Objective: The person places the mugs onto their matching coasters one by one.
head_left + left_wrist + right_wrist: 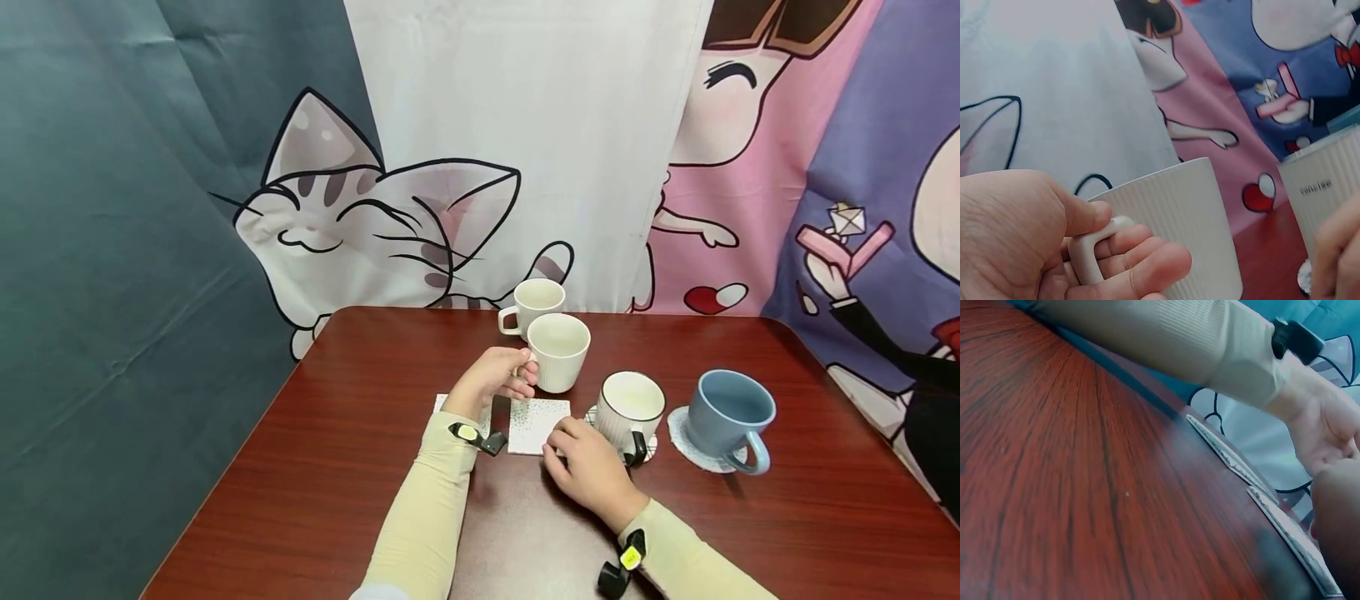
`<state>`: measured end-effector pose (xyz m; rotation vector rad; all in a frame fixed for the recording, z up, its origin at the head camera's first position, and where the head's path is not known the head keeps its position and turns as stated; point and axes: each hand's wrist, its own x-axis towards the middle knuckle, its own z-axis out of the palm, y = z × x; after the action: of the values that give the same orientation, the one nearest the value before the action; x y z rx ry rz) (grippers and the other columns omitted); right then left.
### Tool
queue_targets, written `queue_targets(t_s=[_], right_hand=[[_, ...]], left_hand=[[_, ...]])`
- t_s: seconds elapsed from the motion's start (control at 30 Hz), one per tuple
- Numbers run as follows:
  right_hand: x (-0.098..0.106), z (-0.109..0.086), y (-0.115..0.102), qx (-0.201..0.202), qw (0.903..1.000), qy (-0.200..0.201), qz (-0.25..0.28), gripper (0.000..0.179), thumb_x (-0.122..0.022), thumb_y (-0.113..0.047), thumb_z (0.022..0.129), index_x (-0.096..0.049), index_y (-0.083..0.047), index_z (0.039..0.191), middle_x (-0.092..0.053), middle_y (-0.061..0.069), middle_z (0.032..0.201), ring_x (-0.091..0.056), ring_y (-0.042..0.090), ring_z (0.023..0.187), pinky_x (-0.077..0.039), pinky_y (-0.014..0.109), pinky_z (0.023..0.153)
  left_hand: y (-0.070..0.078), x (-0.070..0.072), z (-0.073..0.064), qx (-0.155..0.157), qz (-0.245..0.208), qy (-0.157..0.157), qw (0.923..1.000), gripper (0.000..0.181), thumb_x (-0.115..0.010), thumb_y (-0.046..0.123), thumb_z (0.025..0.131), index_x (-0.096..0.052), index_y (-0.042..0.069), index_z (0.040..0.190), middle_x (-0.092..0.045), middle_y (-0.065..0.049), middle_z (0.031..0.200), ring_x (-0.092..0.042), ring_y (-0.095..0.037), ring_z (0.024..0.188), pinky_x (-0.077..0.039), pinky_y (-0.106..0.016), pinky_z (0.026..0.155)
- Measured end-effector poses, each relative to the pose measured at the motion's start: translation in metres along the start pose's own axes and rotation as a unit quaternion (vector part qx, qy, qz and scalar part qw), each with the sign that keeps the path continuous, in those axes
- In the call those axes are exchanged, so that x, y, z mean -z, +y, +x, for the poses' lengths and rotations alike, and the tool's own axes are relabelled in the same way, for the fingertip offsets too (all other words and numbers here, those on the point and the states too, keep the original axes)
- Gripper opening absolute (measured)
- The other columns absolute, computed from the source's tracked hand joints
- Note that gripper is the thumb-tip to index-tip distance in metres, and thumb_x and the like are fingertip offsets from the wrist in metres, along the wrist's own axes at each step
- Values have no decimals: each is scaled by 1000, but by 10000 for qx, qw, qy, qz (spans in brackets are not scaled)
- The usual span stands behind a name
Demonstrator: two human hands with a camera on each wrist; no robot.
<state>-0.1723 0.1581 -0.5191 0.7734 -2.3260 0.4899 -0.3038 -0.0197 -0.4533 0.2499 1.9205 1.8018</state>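
Note:
My left hand (495,377) holds the handle of a white ribbed mug (561,357). In the left wrist view the thumb presses on top of the pale handle (1087,255) and the fingers curl through it. My right hand (588,468) rests low over the table with loosely bent fingers, its fingertips by the right edge of a white speckled square coaster (538,427). Just beyond that hand stands a white ribbed mug with a dark rim and black handle (630,404), on a round patterned coaster (651,450).
A second plain white mug (537,297) stands at the back, behind the held one. To the right, a blue mug (727,412) sits on a white round coaster (681,429). Another speckled square coaster (442,402) lies partly under the left wrist. A printed cloth (525,100) hangs behind the table (315,467).

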Motion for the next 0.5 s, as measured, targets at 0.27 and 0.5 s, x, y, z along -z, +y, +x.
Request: queue_targets(t_s=[0.27, 0.5], right_hand=[[6, -6, 5, 31, 9999, -89, 41, 14, -71, -13, 85, -65, -16, 73, -59, -4, 80, -58, 17, 74, -50, 36, 70], [7, -5, 4, 17, 9999, -165, 11, 13, -71, -13, 85, -66, -14, 73, -61, -3, 80, -59, 19, 76, -50, 38, 72]], left_hand=[[23, 16, -29, -149, -11, -122, 9998, 41, -48, 28, 107, -64, -10, 105, -66, -4, 74, -67, -14, 55, -56, -29, 55], [31, 31, -47, -131, -114, -508, 9986, 33, -50, 24, 106, -66, 0, 91, -65, -4, 71, -66, -13, 52, -56, -28, 54]])
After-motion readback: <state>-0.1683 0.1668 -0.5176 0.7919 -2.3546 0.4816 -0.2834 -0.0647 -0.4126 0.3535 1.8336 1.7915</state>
